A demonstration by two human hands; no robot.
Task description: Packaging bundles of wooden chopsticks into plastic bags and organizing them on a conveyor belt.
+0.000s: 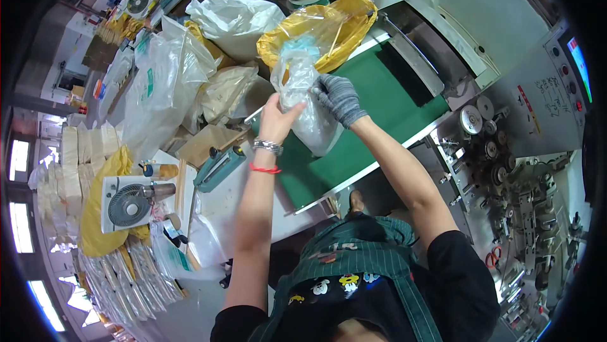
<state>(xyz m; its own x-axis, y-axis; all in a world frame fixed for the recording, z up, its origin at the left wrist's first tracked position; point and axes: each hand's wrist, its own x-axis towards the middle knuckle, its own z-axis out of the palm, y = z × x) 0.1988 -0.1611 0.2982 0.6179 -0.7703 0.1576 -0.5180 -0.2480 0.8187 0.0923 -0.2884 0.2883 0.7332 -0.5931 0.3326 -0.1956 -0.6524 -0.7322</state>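
Head camera view: at the lower left, silvery packets [136,285] are stacked in a slanting row, and what is in them cannot be made out. Beyond them a large clear bag [164,89] is seen standing full, its pale contents blurred by the plastic. A cardboard box [205,143] is placed beside a teal tool [220,170]; its inside is hidden. Further back, a crumpled beige bag [226,94] is overlapped in part by its neighbours, and a bulging white sack [237,19] is set behind it, its contents not shown.

Near the middle, a clear plastic bag [300,79] is held over the near part of a green belt [392,98]. Its left side is gripped by the bare left hand [278,120], with the thumb laid across the front and the fingers partly hidden. Something light blue is seen through plastic at its far end, but whether it lies inside cannot be told. Behind that end, a yellow bag [361,16] is spread wide at the mouth, with clear film visible in it; its depth is hidden. The held bag's right side is pinched by the gloved right hand [341,98], its fingers curled closed. At the far right, a lit screen [578,67] is seen edge-on and distorted.
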